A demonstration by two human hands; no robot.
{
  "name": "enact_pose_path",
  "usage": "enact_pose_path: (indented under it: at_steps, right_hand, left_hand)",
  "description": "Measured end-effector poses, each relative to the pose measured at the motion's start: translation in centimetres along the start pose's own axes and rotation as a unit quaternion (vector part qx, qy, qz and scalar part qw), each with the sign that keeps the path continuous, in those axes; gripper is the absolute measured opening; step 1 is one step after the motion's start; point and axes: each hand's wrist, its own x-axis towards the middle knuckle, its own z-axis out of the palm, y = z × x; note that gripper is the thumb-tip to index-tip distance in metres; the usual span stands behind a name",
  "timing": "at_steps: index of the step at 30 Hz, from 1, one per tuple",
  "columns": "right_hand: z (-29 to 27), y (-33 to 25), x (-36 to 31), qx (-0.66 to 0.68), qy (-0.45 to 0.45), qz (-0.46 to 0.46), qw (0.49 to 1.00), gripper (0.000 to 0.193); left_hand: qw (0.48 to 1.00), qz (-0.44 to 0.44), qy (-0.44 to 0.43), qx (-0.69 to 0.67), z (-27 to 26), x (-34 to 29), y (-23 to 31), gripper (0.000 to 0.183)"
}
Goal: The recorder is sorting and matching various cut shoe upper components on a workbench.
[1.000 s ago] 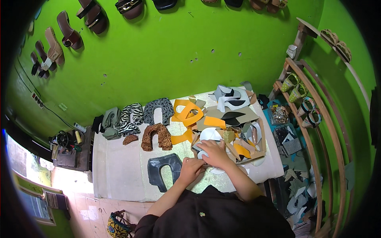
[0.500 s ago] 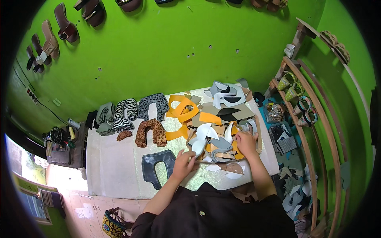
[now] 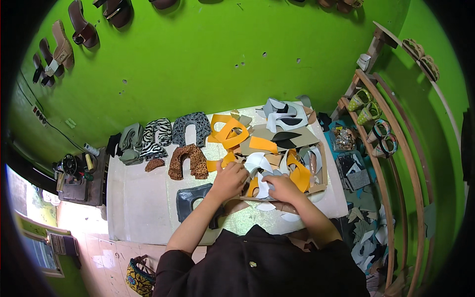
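Both hands work in the heap of cut shoe-upper pieces (image 3: 269, 148) that covers the right half of the tabletop (image 3: 138, 203) and runs out to its right edge and far right corner. The left hand (image 3: 228, 180) lies on the heap's near left side, fingers curled down over orange and tan pieces; its grip is half closed, and whether it has hold of a piece I cannot tell. The right hand (image 3: 282, 187) sits just beside it, near the front edge, fingers bent over a white cut piece (image 3: 262, 189) that it touches; whether that grip pinches the piece I cannot tell.

A dark grey U-shaped piece (image 3: 194, 200) lies flat just left of the left forearm, near the front edge. Along the far edge stand a leopard-print piece (image 3: 187, 161), a grey patterned piece (image 3: 192, 126), a zebra-print stack (image 3: 156, 138) and an olive stack (image 3: 129, 143), each close to the next. Open cloth shows at the left front part of the tabletop, from the leopard-print piece down to the front left corner.

Off the right edge, a small clear box (image 3: 342, 138) holds what look like small metal fittings. A curved wooden rack (image 3: 391, 163) beyond it carries green and patterned shoes
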Motion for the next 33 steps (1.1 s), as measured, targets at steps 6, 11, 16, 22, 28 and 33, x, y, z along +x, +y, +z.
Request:
enact_pose_path:
  at_steps: [6,11,16,22,28,33]
  right_hand:
    - [-2.5,1.0,-0.8,-0.108,0.197,-0.011,0.974,0.021]
    - [-3.8,2.3,-1.8,-0.133,0.307,0.026,0.942,0.017]
    - [-5.7,4.3,-3.1,-0.104,0.342,0.098,0.929,0.014]
    - [-6.3,1.4,-3.1,-0.072,0.343,0.084,0.933,0.026]
    - [-7.3,-3.6,-2.8,-0.034,0.365,-0.028,0.930,0.048]
    - [-5.0,-0.6,-0.6,0.204,0.254,0.007,0.945,0.040]
  left_hand:
    - [0.989,0.032,-0.031,0.142,4.2,1.3,-1.2,0.019]
    - [0.998,0.003,-0.027,0.061,3.1,3.3,-1.1,0.011]
    - [0.992,-0.042,-0.091,-0.080,-0.8,5.1,-1.1,0.015]
    - [0.968,-0.034,-0.140,-0.204,-2.3,6.6,-2.3,0.015]
    - [0.973,-0.014,-0.126,-0.195,-2.8,7.4,-0.9,0.018]
    - [0.961,0.021,-0.020,-0.275,-2.2,7.9,0.1,0.033]
